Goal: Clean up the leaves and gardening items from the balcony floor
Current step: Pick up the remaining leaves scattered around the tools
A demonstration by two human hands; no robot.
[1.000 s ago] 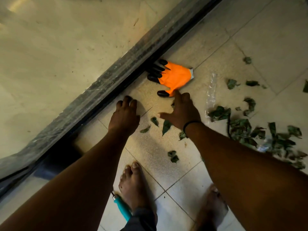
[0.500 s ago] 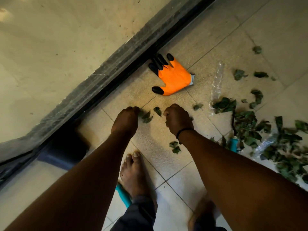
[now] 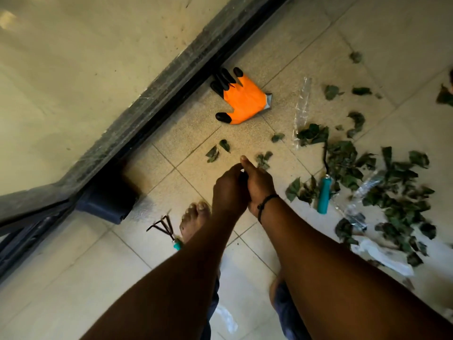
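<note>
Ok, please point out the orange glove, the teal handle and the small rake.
orange glove (image 3: 245, 101), head view, on its orange palm.
teal handle (image 3: 324, 196), head view, mid-handle.
small rake (image 3: 161, 225), head view, on its dark prongs.

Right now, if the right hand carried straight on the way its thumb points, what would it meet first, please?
Probably bare floor tile, then the orange glove further along; the right hand may pass a small leaf just left. Depth is unclear.

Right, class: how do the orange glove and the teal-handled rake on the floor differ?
The glove is soft, flat and orange with black fingertips; the rake is thin, with dark prongs and a teal handle. The glove lies in plain view by the door track; the rake's handle is mostly hidden behind a foot. Both lie on the tiles.
</note>
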